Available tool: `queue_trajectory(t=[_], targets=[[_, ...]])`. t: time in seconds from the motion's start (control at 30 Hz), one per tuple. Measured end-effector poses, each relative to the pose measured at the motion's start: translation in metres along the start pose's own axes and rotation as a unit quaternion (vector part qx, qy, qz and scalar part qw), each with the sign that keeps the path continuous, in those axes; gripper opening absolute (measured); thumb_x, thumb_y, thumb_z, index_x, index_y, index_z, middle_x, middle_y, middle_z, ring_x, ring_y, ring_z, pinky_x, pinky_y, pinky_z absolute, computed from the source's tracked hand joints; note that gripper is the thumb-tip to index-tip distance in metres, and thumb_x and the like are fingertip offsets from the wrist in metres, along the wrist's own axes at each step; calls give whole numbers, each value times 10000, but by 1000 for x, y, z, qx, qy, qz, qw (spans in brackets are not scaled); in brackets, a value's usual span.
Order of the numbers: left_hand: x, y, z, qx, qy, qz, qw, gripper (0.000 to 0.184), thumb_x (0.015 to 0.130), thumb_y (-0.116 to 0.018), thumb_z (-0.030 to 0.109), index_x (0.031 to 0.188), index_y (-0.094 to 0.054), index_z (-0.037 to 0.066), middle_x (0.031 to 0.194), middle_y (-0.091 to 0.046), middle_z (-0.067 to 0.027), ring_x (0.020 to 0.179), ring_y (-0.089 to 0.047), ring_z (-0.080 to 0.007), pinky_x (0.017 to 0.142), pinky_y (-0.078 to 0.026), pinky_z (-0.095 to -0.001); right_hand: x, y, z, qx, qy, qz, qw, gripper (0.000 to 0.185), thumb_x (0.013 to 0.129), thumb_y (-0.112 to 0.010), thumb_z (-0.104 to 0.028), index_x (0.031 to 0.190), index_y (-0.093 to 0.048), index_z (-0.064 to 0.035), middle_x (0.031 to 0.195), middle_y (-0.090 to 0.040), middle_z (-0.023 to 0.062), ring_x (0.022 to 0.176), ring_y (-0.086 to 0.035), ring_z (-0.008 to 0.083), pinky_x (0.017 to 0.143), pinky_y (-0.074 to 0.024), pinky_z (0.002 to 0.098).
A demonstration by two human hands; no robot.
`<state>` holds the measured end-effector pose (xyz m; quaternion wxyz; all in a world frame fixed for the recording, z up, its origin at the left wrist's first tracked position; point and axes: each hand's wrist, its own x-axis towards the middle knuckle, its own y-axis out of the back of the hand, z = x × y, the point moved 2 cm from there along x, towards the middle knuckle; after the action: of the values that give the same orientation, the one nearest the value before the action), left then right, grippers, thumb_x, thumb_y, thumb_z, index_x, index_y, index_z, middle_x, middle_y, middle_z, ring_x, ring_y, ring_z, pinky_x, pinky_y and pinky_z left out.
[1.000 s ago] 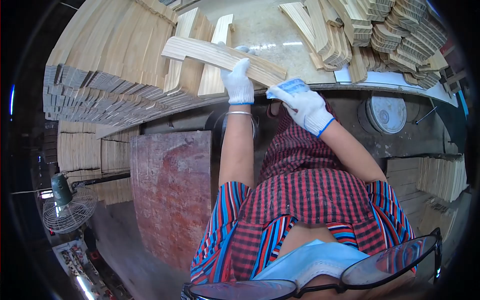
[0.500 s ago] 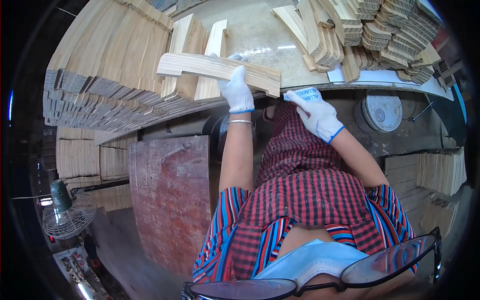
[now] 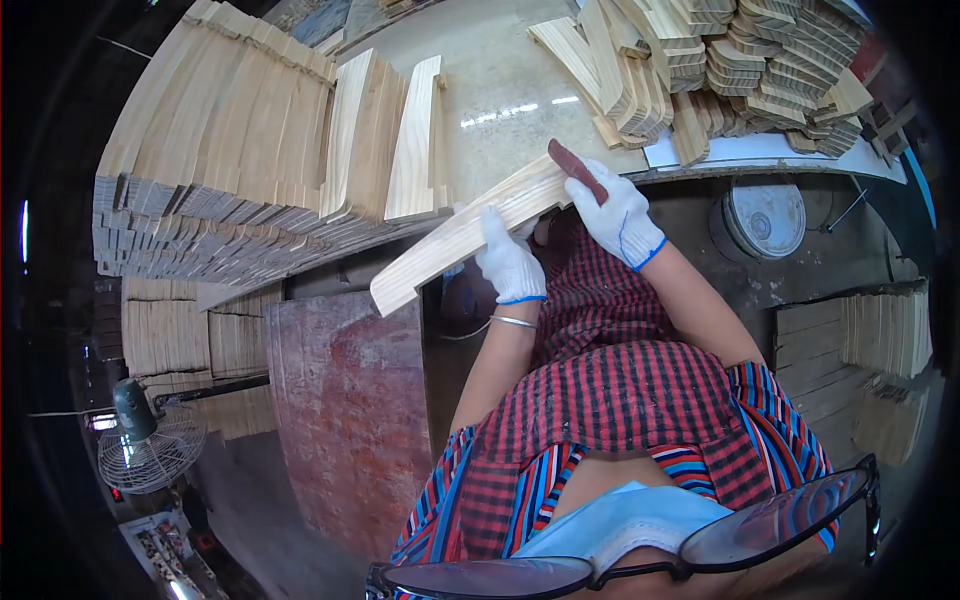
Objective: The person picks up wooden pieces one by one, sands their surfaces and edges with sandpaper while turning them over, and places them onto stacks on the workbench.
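Observation:
A pale wooden piece (image 3: 440,250) with a shaped end slants across the front of the bench, its lower-left end past the edge. My left hand (image 3: 512,262), in a white knit glove, is closed around its middle with the thumb on top. In my gloved right hand (image 3: 617,213) is a reddish-brown strip of sandpaper (image 3: 578,172), folded over the upper-right end of the wood. The fingers under the piece are hidden. A similar wooden piece (image 3: 412,150) stands on the bench just beyond my left hand.
Tight rows of wooden pieces (image 3: 220,120) fill the bench's left side. More curved pieces (image 3: 770,70) are piled at the right. Below the bench sit a white bucket (image 3: 765,220) and a reddish board (image 3: 350,400). A fan (image 3: 150,440) stands at lower left.
The wooden piece has swung round, its left end lower and its right end higher. My right hand has brought the sandpaper up onto it, turning its brown side into view.

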<state>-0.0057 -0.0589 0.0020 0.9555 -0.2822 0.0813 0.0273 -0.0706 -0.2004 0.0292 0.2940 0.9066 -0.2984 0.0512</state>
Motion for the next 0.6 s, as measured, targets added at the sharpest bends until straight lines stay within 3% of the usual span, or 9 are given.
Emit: queue_trajectory(t=[0.13, 0.2, 0.27, 0.3, 0.37, 0.43, 0.53, 0.57, 0.6], targets=[[0, 3, -8, -29, 16, -14, 999, 658, 949, -573, 242, 1498, -235, 110, 1368, -430, -125, 1174, -509, -252, 925, -505, -448, 5, 0, -2, 13, -10, -6, 1000, 370, 907, -562, -246, 1225, -584, -60, 1100, -645, 191, 1006, -622, 360, 860, -496, 392], [5, 3, -14, -73, 33, 2, 997, 641, 939, -583, 330, 1466, -276, 131, 1383, -423, -140, 1218, -489, -301, 906, -493, -520, 15, 3, -14, 12, 16, -5, 1000, 346, 910, -568, -191, 1226, -583, -49, 1099, -646, 194, 999, -633, 344, 852, -497, 360], [9, 4, -20, -93, 53, -4, 994, 635, 941, -578, 336, 1457, -282, 113, 1375, -431, -147, 1217, -489, -312, 920, -482, -526, 25, 9, -36, -17, 263, 105, 959, 341, 895, -557, -145, 1227, -583, -66, 1129, -631, 174, 1037, -608, 350, 902, -484, 379], [9, 5, -25, -112, 73, -10, 991, 629, 944, -573, 342, 1448, -289, 95, 1368, -439, -154, 1216, -488, -323, 933, -471, -532, 28, 6, -35, -18, 264, 104, 959, 341, 895, -557, -145, 1227, -583, -66, 1129, -631, 174, 1037, -608, 350, 902, -484, 379], [10, 8, -30, -116, 103, -20, 988, 609, 948, -566, 343, 1431, -309, 77, 1364, -444, -167, 1216, -488, -333, 943, -465, -527, 36, -14, -23, -196, 195, -80, 958, 357, 883, -555, -133, 1237, -574, -88, 1181, -601, 154, 1117, -565, 341, 1001, -430, 420], [6, 15, -30, -121, 136, -29, 983, 590, 952, -559, 344, 1414, -328, 59, 1360, -448, -181, 1217, -487, -342, 952, -459, -521, 35, -28, -7, -252, 270, -80, 926, 361, 886, -564, -156, 1242, -565, -97, 1193, -585, 142, 1163, -533, 326, 1077, -359, 444], [-4, 40, -10, 148, 253, -169, 941, 436, 923, -600, 341, 1183, -577, -8, 1033, -658, -134, 917, -658, -267, 812, -533, -396, 33, -29, -4, -232, 270, -42, 934, 363, 890, -560, -170, 1246, -565, -99, 1202, -579, 136, 1164, -532, 318, 1099, -335, 461], [-10, 47, 1, 151, 253, -169, 940, 436, 923, -600, 341, 1183, -577, -8, 1033, -658, -134, 917, -658, -267, 812, -533, -396, 33, -28, -4, -232, 278, -38, 932, 363, 894, -557, -175, 1249, -565, -100, 1203, -579, 132, 1164, -533, 319, 1101, -335, 457], [-19, 48, 17, 342, 56, -274, 897, 433, 892, -638, 325, 1166, -591, -6, 993, -670, -131, 859, -665, -264, 786, -534, -375, 33, -27, -5, -231, 285, -34, 929, 363, 898, -554, -181, 1252, -565, -101, 1205, -579, 128, 1163, -533, 319, 1102, -335, 453]])
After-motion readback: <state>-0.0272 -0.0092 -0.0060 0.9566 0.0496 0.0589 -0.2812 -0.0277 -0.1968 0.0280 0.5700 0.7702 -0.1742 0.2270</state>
